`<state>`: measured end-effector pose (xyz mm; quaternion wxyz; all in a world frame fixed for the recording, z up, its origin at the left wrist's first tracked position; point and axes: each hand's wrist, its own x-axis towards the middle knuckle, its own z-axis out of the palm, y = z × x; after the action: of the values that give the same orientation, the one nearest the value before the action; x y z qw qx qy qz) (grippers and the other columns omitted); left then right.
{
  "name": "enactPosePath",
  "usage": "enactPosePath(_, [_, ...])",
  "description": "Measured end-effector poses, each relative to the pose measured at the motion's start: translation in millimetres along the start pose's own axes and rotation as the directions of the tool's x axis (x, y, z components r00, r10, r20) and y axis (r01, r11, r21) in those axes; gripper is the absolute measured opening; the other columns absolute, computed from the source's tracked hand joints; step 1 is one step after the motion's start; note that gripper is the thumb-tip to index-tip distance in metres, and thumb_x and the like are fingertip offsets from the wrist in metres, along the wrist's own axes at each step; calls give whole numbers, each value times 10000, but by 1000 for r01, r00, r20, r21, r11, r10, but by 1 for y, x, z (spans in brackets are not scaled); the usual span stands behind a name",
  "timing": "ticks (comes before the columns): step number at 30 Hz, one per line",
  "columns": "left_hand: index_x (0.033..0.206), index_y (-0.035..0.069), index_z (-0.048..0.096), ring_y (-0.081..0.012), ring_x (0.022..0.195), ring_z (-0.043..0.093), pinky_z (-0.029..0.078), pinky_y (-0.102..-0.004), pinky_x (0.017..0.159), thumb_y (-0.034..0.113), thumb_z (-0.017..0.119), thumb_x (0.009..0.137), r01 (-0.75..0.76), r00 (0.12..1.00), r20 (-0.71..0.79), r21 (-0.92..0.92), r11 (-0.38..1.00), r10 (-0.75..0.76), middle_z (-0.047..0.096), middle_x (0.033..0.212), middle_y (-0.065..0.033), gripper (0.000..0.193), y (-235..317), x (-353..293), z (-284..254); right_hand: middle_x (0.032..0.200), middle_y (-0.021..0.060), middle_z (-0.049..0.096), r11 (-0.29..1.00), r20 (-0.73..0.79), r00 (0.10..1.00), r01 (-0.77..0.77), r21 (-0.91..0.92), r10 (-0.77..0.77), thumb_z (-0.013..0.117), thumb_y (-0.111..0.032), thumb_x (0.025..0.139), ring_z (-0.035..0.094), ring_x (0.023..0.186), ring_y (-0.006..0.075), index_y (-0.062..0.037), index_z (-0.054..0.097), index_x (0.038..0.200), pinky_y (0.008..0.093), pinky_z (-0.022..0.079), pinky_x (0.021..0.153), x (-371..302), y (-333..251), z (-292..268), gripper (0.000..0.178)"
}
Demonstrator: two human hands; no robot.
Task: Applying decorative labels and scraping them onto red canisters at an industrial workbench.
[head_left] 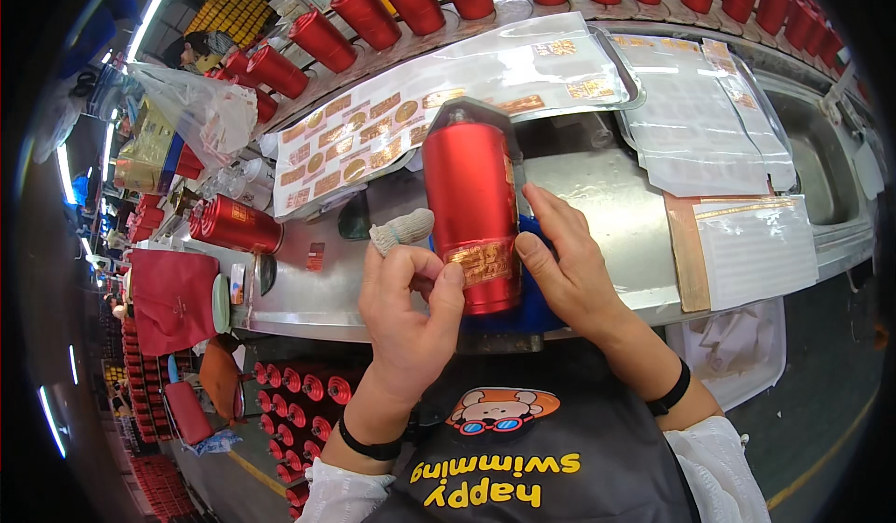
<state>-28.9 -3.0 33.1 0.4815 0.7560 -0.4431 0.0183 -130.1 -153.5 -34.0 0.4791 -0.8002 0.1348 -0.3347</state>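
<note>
A glossy red metal canister is in front of me on the metal bench, its bottom end toward me. A gold-printed sticker lies around its lower part. My left hand pinches the sticker's left edge between thumb and bent finger; a pale cloth finger cot covers one finger. My right hand rests along the canister's right side, fingers stretched out and thumb touching it near the sticker. Something blue shows beneath the canister.
Sheets of gold stickers lie beyond the canister, with white backing sheets to the right. Red canisters line a curved conveyor at the back. Another canister lies at left. A metal sink is at far right.
</note>
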Motion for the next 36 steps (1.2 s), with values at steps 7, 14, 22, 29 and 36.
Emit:
enactPosePath(7, [801, 12, 544, -140, 659, 485, 415, -250, 540, 10, 666, 823, -75, 996, -49, 63, 995, 78, 500, 807, -76, 124, -11, 2, 0, 1341, 273, 467, 1000, 12, 1000, -8, -20, 8, 526, -288, 980, 418, 1238, 406, 115, 417, 1352, 444, 325, 1062, 1, -1, 2, 559])
enactPosePath(14, [795, 23, 540, -176, 713, 480, 405, -280, 579, 4, 661, 806, -133, 990, -39, 109, 985, 138, 518, 783, -75, 123, -12, 6, -2, 1340, 277, 466, 1000, 20, 999, -25, -2, 25, 553, -315, 964, 420, 1238, 404, 116, 420, 1350, 446, 328, 1061, 2, 0, 2, 593])
enactPosePath(22, [791, 25, 536, -185, 718, 476, 400, -293, 603, 25, 666, 809, -73, 996, -50, 74, 995, 77, 520, 806, -80, 131, -16, 3, 0, 1334, 273, 471, 998, 39, 999, -19, -56, 21, 602, -361, 931, 425, 1230, 402, 103, 423, 1356, 450, 334, 1056, 6, -4, 5, 655])
enactPosePath(29, [778, 26, 535, -202, 750, 497, 416, -309, 661, 34, 667, 810, -7, 998, -68, 14, 1000, 8, 525, 836, -91, 136, -21, 0, 3, 1327, 275, 477, 999, 53, 998, -28, -35, 30, 597, -361, 934, 425, 1231, 401, 103, 424, 1356, 449, 337, 1052, 5, -1, 5, 651])
enactPosePath(36, [780, 22, 541, -237, 876, 528, 423, -335, 817, 53, 662, 818, 80, 995, -50, -24, 997, -81, 547, 899, -118, 130, -27, -4, 2, 1316, 282, 484, 999, 61, 998, -20, -44, 22, 598, -363, 934, 432, 1223, 399, 112, 413, 1359, 445, 341, 1048, 6, -2, 5, 664])
